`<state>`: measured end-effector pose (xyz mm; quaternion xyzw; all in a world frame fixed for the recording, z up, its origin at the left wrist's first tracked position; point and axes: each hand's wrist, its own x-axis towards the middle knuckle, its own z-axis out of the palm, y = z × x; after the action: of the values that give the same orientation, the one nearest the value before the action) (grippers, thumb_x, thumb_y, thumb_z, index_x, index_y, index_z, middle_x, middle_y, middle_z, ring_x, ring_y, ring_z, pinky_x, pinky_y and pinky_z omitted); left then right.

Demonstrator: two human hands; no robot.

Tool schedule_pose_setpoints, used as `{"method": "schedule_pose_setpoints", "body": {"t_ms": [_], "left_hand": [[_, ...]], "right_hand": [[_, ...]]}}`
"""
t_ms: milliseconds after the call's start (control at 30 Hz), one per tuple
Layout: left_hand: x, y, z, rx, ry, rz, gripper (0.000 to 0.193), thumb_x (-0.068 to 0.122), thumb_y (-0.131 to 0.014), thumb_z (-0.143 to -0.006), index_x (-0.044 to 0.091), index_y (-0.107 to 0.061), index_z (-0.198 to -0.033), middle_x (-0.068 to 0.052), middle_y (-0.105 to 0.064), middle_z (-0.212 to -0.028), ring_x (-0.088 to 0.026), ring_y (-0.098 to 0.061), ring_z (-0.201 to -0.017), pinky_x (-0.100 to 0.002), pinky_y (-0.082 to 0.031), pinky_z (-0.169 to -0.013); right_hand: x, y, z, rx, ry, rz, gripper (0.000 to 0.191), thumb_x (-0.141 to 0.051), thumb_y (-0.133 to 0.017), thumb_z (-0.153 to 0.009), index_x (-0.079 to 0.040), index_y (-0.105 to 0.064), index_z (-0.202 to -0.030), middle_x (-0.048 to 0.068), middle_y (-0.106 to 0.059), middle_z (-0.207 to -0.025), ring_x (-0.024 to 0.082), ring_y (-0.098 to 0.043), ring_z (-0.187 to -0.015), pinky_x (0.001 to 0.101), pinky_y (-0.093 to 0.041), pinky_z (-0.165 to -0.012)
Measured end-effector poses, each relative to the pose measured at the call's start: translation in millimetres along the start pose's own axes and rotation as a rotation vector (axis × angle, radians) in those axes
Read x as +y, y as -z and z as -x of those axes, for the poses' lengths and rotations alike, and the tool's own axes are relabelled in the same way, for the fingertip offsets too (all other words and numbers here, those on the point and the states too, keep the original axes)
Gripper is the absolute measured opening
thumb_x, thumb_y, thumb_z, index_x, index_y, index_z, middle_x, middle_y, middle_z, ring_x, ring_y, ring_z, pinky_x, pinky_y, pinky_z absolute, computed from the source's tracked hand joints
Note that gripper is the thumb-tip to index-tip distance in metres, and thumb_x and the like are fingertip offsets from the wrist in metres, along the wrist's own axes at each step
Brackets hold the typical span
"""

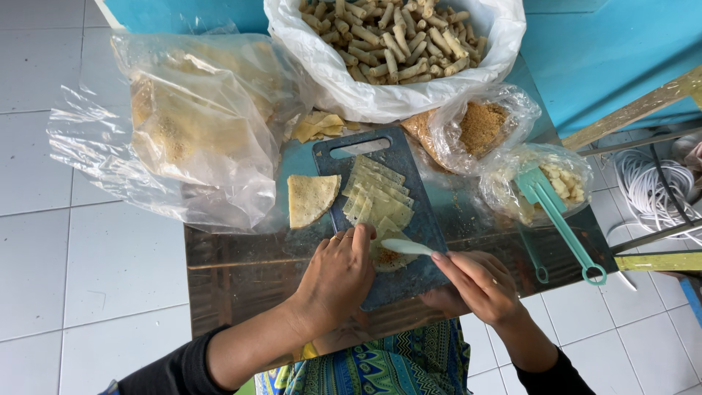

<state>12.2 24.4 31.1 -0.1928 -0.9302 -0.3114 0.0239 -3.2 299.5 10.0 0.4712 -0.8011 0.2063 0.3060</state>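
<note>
My left hand rests flat on the near end of a dark cutting board, its fingers pressing a pale wrapper sheet that carries a dab of brown filling. My right hand grips a pale plastic spoon, whose bowl lies over that filling. Several more pale wrapper pieces overlap in a row up the board. A folded triangular wrapper lies just left of the board.
A white bag of rolled pastry sticks stands at the back. A clear bag of brown crumb filling and another with pale pieces and teal tongs sit right. A large clear bag of wrappers lies left. Coiled white cable is on the floor.
</note>
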Motion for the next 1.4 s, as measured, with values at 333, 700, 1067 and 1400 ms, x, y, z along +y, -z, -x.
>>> {"method": "schedule_pose_setpoints", "body": {"t_ms": [333, 700, 1067, 1400], "left_hand": [[-2, -1, 1, 0.002, 0.004, 0.013, 0.030, 0.006, -0.057, -0.093, 0.001, -0.048, -0.122, -0.017, -0.067, -0.107, -0.034, -0.067, -0.101, -0.046, -0.050, -0.086], [0, 4, 2, -0.061, -0.004, 0.010, 0.036, 0.006, -0.058, -0.091, -0.001, -0.045, -0.124, -0.020, -0.065, -0.109, -0.036, -0.066, -0.102, -0.048, -0.049, -0.088], [1, 2, 4, -0.011, -0.018, 0.006, 0.037, 0.000, -0.058, -0.089, 0.000, -0.044, -0.123, -0.019, -0.065, -0.109, -0.036, -0.066, -0.101, -0.048, -0.049, -0.086], [13, 7, 2, 0.017, -0.094, -0.013, 0.049, 0.010, -0.075, -0.081, 0.006, -0.047, -0.121, -0.010, -0.068, -0.094, -0.031, -0.066, -0.100, -0.046, -0.046, -0.084]], "right_hand": [[-6, -4, -1, -0.004, 0.055, 0.027, 0.042, -0.030, -0.084, -0.089, 0.001, -0.073, -0.116, 0.007, -0.064, -0.112, 0.018, -0.070, -0.094, 0.0338, -0.061, -0.082], [-3, -5, 14, -0.013, 0.025, 0.101, 0.036, -0.012, -0.086, -0.084, 0.001, -0.075, -0.115, 0.006, -0.062, -0.111, 0.018, -0.069, -0.093, 0.0305, -0.061, -0.079], [18, 7, 10, 0.242, -0.290, 0.243, 0.020, 0.006, -0.079, -0.096, 0.004, -0.074, -0.115, 0.014, -0.069, -0.105, 0.022, -0.074, -0.090, 0.0297, -0.060, -0.073], [36, 13, -57, 0.086, -0.591, 0.356, 0.025, -0.018, -0.074, -0.101, -0.006, -0.067, -0.122, 0.021, -0.059, -0.116, 0.040, -0.055, -0.113, 0.0488, -0.044, -0.099]]}}
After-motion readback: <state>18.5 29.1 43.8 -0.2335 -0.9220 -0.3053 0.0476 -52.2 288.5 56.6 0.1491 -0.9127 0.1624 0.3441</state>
